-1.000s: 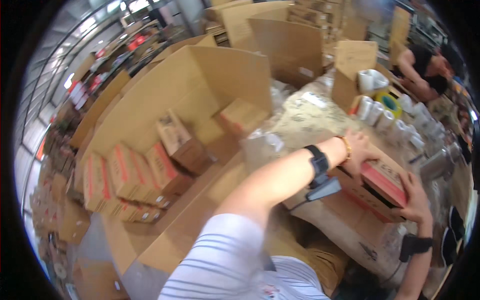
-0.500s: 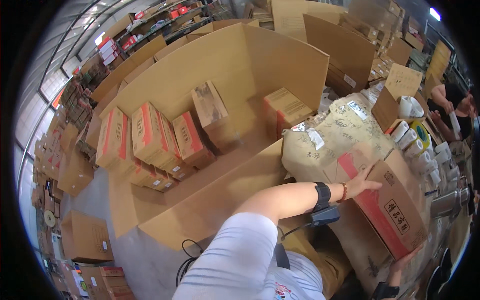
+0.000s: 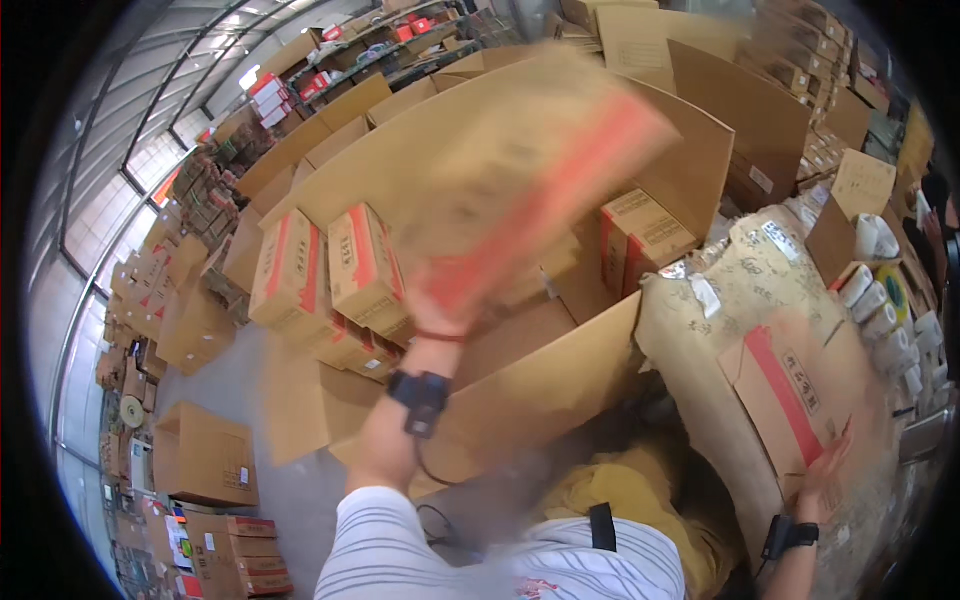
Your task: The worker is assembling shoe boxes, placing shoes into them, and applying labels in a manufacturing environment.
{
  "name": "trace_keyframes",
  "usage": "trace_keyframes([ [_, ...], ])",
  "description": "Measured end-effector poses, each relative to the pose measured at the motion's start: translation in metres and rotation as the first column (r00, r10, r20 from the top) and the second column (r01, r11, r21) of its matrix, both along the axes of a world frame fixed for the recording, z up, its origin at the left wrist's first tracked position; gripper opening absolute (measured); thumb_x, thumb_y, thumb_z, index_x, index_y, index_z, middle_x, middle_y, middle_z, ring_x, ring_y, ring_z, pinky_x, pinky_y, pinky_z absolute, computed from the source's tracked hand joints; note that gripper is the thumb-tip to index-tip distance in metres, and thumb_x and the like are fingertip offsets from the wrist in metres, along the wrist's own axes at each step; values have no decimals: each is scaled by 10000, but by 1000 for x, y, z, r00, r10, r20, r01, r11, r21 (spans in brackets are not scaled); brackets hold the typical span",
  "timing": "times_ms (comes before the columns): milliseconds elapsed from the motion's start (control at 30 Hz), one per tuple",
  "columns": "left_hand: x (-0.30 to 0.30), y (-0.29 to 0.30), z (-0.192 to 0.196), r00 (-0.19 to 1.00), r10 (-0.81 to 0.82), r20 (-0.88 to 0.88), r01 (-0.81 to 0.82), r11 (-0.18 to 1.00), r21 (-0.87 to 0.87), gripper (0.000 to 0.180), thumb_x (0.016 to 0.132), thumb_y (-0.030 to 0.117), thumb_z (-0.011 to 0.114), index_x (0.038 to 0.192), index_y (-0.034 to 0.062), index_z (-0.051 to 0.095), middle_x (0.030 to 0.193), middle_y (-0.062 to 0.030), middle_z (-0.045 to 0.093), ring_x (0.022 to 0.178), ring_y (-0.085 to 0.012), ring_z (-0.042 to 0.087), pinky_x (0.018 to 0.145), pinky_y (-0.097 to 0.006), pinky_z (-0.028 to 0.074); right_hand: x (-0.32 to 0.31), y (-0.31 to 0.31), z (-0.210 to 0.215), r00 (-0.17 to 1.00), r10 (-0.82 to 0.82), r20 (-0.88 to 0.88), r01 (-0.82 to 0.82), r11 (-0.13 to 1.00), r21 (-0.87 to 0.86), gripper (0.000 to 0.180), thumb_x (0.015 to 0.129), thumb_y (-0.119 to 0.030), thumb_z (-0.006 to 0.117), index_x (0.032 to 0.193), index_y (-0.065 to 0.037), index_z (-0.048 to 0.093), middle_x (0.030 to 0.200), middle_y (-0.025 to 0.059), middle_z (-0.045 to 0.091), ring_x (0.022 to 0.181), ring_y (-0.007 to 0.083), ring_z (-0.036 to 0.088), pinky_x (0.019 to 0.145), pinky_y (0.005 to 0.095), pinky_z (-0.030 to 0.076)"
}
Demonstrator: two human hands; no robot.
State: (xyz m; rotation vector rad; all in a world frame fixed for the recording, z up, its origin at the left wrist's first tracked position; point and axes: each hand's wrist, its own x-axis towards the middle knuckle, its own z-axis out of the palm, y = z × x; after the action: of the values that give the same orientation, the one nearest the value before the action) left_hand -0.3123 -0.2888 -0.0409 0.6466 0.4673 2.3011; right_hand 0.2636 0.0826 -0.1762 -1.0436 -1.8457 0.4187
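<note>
My left hand (image 3: 441, 312) grips the near end of a brown carton (image 3: 530, 190) with a red stripe, smeared by motion. The carton hangs tilted above a large open cardboard box (image 3: 590, 345). In that box, at its left, stand several smaller red-striped cartons (image 3: 360, 265). One more carton (image 3: 650, 235) sits in its far right corner. To the right, my right hand (image 3: 826, 470) has its fingers stretched out against the near end of a flat-lying red-striped carton (image 3: 785, 395). That carton rests on a bulky beige wrapped bundle (image 3: 680, 330).
White rolls (image 3: 880, 320) and an open small box (image 3: 835, 235) lie beyond the bundle at right. An open carton (image 3: 205, 460) stands on the floor at left. Stacked boxes and loaded shelves (image 3: 390, 55) line the back. Part of another person (image 3: 935, 215) shows at the far right.
My left hand has swung left from the bundle, carrying the carton over the large box. My right hand is apart from that carton and beside the flat one. The view has shifted.
</note>
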Motion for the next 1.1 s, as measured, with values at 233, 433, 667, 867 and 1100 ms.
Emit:
trace_keyframes([
  [233,-88,-110,47,505,859,87,-709,470,-525,718,772,500,563,1364,143,371,1438,-94,335,1345,-342,228,1051,-639,84,-35,-33,35,845,-121,521,42,986,160,446,963,-279,355,1356,-72,395,1363,150,400,1244,330,383,1029,428,277],
  [433,-143,-130,31,433,876,212,-530,437,-727,973,698,620,591,1446,161,170,1511,-115,118,1385,-344,83,1054,-643,40,-44,-35,34,863,-25,505,-16,997,77,416,944,-228,407,1332,-79,430,1350,155,411,1236,330,385,1032,418,264],
  [667,-92,-54,37,517,855,-39,-632,350,-691,1028,732,727,502,1467,134,95,1515,-121,103,1376,-352,105,1074,-570,174,-18,-35,32,811,-176,558,109,982,151,425,903,-221,480,1304,-80,458,1323,160,439,1195,328,424,1004,427,297],
  [867,-59,17,-22,761,486,-429,-647,515,-562,665,927,417,459,1425,32,245,1480,-117,239,1348,-247,246,1103,-391,209,-60,-44,55,914,-142,380,58,973,223,409,802,-199,600,1199,-114,550,1180,154,540,1074,317,492,902,443,342],
  [1100,223,209,-64,447,-438,-780,-187,807,-561,348,840,20,585,1183,-29,560,1146,-127,611,1063,-222,576,949,-339,425,-11,-90,67,984,-170,44,164,980,115,360,841,-202,560,1185,-100,531,1204,135,483,1088,300,462,892,452,346],
])
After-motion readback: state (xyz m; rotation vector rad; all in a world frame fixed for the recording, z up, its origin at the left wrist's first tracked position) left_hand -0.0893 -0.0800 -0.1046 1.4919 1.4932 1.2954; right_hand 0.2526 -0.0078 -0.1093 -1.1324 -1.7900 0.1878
